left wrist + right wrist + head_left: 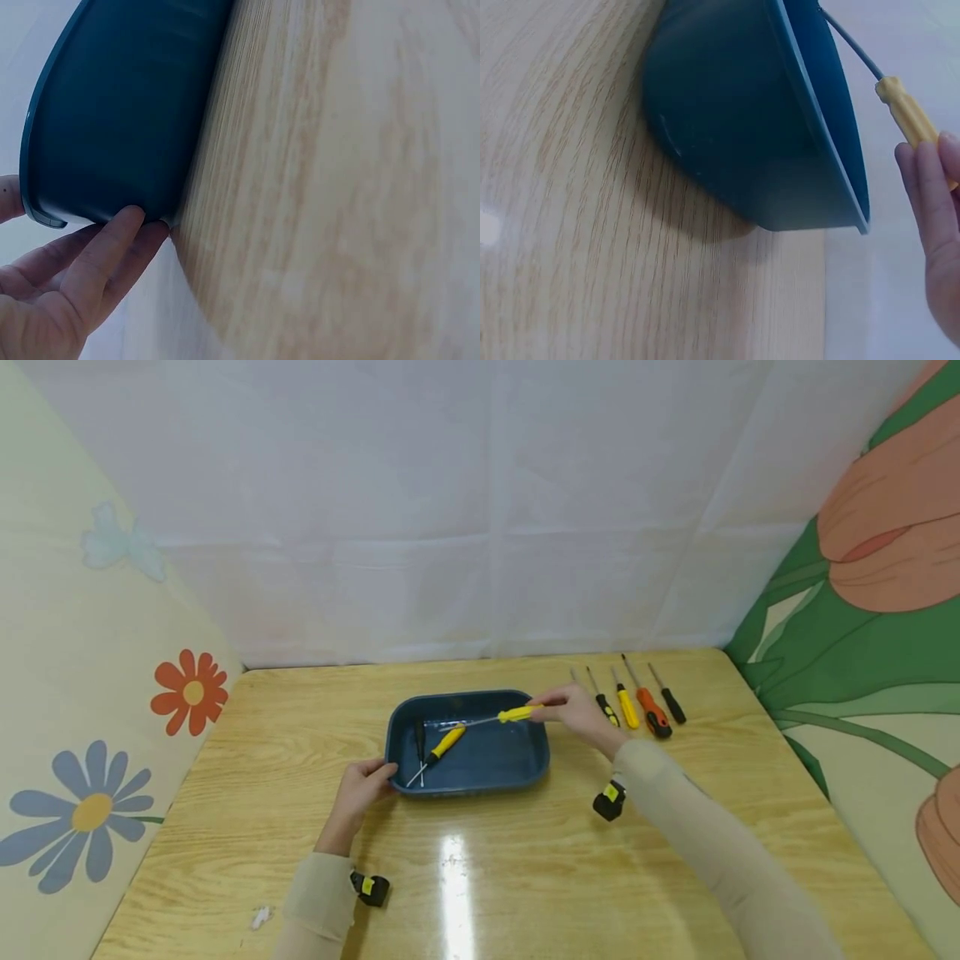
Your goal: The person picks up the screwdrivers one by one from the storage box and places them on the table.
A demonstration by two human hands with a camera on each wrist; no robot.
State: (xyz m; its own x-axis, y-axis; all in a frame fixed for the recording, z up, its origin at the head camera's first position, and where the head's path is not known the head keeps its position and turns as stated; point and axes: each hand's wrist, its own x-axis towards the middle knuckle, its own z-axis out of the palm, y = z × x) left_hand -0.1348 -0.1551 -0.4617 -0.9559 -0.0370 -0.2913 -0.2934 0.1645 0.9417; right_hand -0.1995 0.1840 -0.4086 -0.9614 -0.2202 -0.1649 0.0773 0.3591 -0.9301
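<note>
At eight o'clock on blue oblong plastic tub (495, 762) | left hand (363, 788) pinches it | two o'clock: right hand (574, 710) pinches yellow-handled, metal-shafted screwdriver (514, 715)

You wear long beige sleeves (720, 852) and two small black wrist cameras (377, 892), each marked with a yellow patch (367, 885).

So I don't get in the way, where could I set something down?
The table is bare between its left edge and the blue tray, and in front of the tray between the forearms. It's crowded right of the tray: right hand, then screwdrivers.
</note>
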